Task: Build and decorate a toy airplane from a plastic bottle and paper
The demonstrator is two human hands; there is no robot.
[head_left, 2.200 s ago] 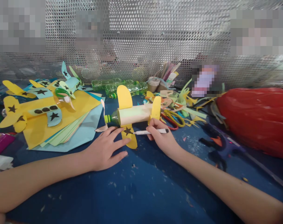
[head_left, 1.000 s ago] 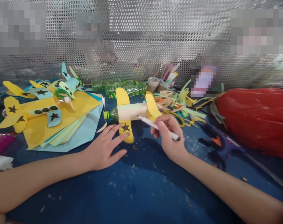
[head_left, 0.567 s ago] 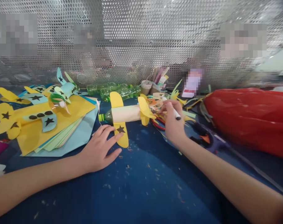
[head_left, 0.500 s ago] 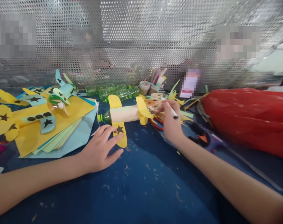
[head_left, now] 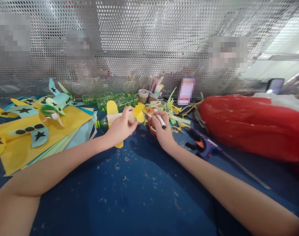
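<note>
A toy plane made from a green plastic bottle [head_left: 104, 124] lies on the blue table, its body wrapped in pale paper, with yellow wings [head_left: 112, 108] and a yellow tail [head_left: 138, 113]. My left hand [head_left: 122, 126] reaches across the body from the near side, thumb and fingers curled on it just before the tail. The hand covers the middle of the plane and most of the near wing. Right of the tail, my right hand [head_left: 164, 131] grips a white marker [head_left: 160, 119] with a black end pointing back toward me. Its fingertips are partly hidden.
Finished paper planes with black stars [head_left: 39, 135] lie on coloured sheets [head_left: 73, 119] at left. Green bottles [head_left: 117, 101], cups [head_left: 143, 95], a phone [head_left: 186, 91] and paper scraps [head_left: 179, 119] stand behind. A glue gun [head_left: 207, 146] and red bag [head_left: 250, 127] are at right.
My left hand has moved from the near wing up onto the plane's body by the tail. My right hand still holds the marker beside the tail. The view has shifted slightly right.
</note>
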